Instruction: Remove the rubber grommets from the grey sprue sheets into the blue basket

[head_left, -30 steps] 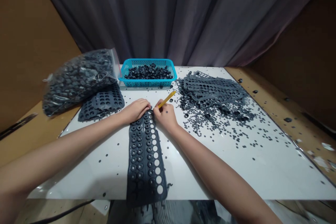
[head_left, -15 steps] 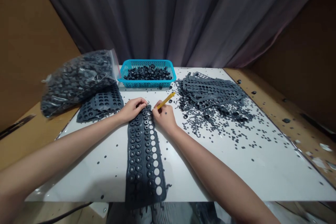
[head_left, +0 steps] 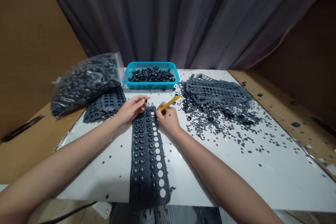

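Note:
A long black rubber sheet [head_left: 147,150] lies on the white table, with rows of ring-shaped grommets in it and one column of open holes along its right side. Over the sheet's far left corner, my left hand [head_left: 133,106] pinches a small black rubber grommet [head_left: 146,102] between thumb and fingers. My right hand [head_left: 168,117] is closed around a yellow pen-like tool [head_left: 170,103], its upper end pointing up and right. That hand rests by the sheet's far right edge, where the tool's lower tip is hidden by the fingers.
At the back stands a blue basket [head_left: 151,85] of black grommets. A full clear bag [head_left: 85,84] sits at left on several perforated sheets [head_left: 105,105]. To the right lie a pile of punched sheets [head_left: 216,91] and many scattered black discs [head_left: 225,129]. Behind hangs a grey curtain [head_left: 189,21].
My left hand has lifted slightly off the sheet's far end, and a grommet now shows in its fingertips. The right hand stays near the sheet's edge with the yellow tool. The whole view has shifted slightly.

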`<state>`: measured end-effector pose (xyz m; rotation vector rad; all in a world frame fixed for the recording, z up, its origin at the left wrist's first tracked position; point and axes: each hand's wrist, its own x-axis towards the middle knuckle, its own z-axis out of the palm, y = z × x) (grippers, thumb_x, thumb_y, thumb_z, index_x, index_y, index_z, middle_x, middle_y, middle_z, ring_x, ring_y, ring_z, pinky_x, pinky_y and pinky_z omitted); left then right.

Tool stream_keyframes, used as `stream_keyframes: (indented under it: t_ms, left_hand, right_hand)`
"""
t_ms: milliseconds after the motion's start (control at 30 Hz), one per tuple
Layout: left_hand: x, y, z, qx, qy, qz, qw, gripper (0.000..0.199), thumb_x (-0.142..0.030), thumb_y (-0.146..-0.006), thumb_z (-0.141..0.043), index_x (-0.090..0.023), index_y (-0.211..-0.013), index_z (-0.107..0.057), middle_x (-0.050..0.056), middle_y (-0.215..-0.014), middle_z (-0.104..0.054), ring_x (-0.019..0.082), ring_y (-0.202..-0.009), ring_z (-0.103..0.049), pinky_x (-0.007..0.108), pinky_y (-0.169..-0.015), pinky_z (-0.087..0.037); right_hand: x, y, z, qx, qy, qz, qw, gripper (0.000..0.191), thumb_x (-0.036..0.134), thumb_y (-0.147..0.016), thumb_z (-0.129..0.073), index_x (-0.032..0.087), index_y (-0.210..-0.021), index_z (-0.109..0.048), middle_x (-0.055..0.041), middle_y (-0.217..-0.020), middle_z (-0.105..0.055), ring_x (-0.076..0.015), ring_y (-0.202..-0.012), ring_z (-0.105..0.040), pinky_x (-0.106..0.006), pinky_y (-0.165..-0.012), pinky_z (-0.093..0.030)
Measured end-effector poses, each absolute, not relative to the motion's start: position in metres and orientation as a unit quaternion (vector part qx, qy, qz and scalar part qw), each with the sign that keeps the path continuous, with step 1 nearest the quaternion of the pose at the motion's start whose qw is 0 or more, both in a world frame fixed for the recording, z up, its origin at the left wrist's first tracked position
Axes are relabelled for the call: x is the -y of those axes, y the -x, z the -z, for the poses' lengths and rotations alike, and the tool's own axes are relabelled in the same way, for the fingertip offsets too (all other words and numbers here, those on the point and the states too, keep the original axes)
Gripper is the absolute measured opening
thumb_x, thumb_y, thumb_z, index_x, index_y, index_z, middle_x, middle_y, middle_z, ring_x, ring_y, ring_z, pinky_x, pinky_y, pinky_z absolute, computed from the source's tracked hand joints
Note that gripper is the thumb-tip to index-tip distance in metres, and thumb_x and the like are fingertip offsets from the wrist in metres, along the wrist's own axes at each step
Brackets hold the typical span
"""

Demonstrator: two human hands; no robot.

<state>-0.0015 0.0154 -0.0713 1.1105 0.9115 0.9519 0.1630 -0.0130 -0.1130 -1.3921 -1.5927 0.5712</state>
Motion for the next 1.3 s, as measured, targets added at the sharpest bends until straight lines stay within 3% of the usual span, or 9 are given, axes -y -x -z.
stream_keyframes:
  t_ms: [167, 367, 600, 800, 933, 1033, 1100, 1200, 1300]
  left_hand:
    - [0.008, -0.009, 0.061, -0.356, -0.371, -0.417, 0.75, 0.017, -0.031, -0.081, -0.059, -0.015, -0.087, -0.063, -0.001, -0.066, -0.053, 0.006, -0.052, -0.043, 0.02, -0.055, -0.04]
    - [0.022, -0.014, 0.054, -0.349, -0.278, -0.393, 0.804, 0.025, -0.029, -0.089, -0.049, -0.012, -0.083, -0.066, 0.0, -0.06, -0.051, 0.004, -0.047, -0.04, 0.017, -0.047, -0.036]
    - [0.027, -0.012, 0.052, -0.397, -0.28, -0.376, 0.789, 0.03, -0.031, -0.089, -0.048, -0.01, -0.083, -0.068, 0.003, -0.062, -0.058, 0.004, -0.046, -0.043, 0.017, -0.047, -0.036]
    - [0.021, -0.012, 0.058, -0.395, -0.326, -0.411, 0.754, 0.021, -0.028, -0.086, -0.053, -0.012, -0.087, -0.066, 0.004, -0.073, -0.061, 0.005, -0.053, -0.048, 0.017, -0.053, -0.041]
    - [0.002, -0.012, 0.064, -0.413, -0.323, -0.426, 0.737, 0.014, -0.019, -0.082, -0.045, -0.014, -0.083, -0.059, 0.004, -0.074, -0.059, 0.009, -0.056, -0.05, 0.021, -0.054, -0.043]
    - [-0.021, -0.007, 0.068, -0.43, -0.372, -0.442, 0.693, 0.012, -0.018, -0.076, -0.036, -0.017, -0.073, -0.048, 0.003, -0.067, -0.054, 0.012, -0.055, -0.049, 0.025, -0.052, -0.042]
    - [-0.037, -0.003, 0.072, -0.457, -0.451, -0.427, 0.637, 0.008, -0.02, -0.071, -0.037, -0.019, -0.068, -0.044, 0.001, -0.061, -0.048, 0.012, -0.052, -0.045, 0.025, -0.05, -0.039]
    - [-0.054, 0.002, 0.077, -0.476, -0.521, -0.399, 0.586, 0.003, -0.019, -0.064, -0.048, -0.017, -0.066, -0.049, -0.001, -0.059, -0.046, 0.011, -0.051, -0.041, 0.024, -0.049, -0.034]
    - [-0.062, 0.003, 0.079, -0.456, -0.709, -0.309, 0.44, 0.011, -0.02, -0.062, -0.056, -0.016, -0.071, -0.059, -0.001, -0.064, -0.053, 0.012, -0.058, -0.045, 0.024, -0.054, -0.035]
  right_hand:
    - [0.015, -0.163, 0.112, 0.645, 0.556, -0.24, 0.465, 0.011, 0.019, -0.074, -0.045, 0.017, -0.067, -0.053, 0.0034, -0.049, -0.048, -0.0114, -0.047, -0.048, -0.022, -0.052, -0.035]
    - [0.011, -0.17, 0.112, 0.628, 0.524, -0.317, 0.479, 0.011, 0.022, -0.076, -0.047, 0.016, -0.07, -0.054, 0.0031, -0.05, -0.051, -0.0112, -0.047, -0.05, -0.021, -0.051, -0.038]
    - [-0.002, -0.199, 0.106, 0.608, 0.491, -0.393, 0.485, 0.015, 0.029, -0.077, -0.051, 0.016, -0.075, -0.058, 0.0021, -0.053, -0.055, -0.0119, -0.047, -0.052, -0.024, -0.051, -0.043]
    - [-0.008, -0.203, 0.086, 0.536, 0.502, -0.413, 0.54, 0.031, 0.037, -0.076, -0.058, 0.016, -0.099, -0.064, -0.0089, -0.087, -0.07, -0.0185, -0.078, -0.066, -0.031, -0.073, -0.052]
    - [-0.013, -0.184, 0.091, 0.504, 0.568, -0.388, 0.522, 0.02, 0.031, -0.072, -0.059, 0.016, -0.082, -0.066, -0.0048, -0.07, -0.068, -0.0166, -0.064, -0.064, -0.028, -0.066, -0.05]
    - [-0.017, -0.174, 0.104, 0.504, 0.613, -0.331, 0.51, 0.014, 0.026, -0.071, -0.053, 0.018, -0.062, -0.059, 0.0014, -0.048, -0.058, -0.0144, -0.05, -0.056, -0.026, -0.057, -0.046]
    - [-0.018, -0.172, 0.11, 0.519, 0.61, -0.318, 0.508, 0.013, 0.023, -0.07, -0.05, 0.019, -0.058, -0.054, 0.0036, -0.044, -0.053, -0.0132, -0.046, -0.052, -0.024, -0.055, -0.043]
    - [-0.018, -0.173, 0.113, 0.558, 0.57, -0.339, 0.499, 0.01, 0.021, -0.069, -0.049, 0.02, -0.06, -0.051, 0.0046, -0.045, -0.053, -0.012, -0.045, -0.049, -0.022, -0.051, -0.041]
    - [-0.017, -0.174, 0.113, 0.594, 0.544, -0.347, 0.48, 0.009, 0.02, -0.069, -0.049, 0.019, -0.061, -0.052, 0.0045, -0.047, -0.053, -0.0114, -0.045, -0.049, -0.022, -0.051, -0.039]
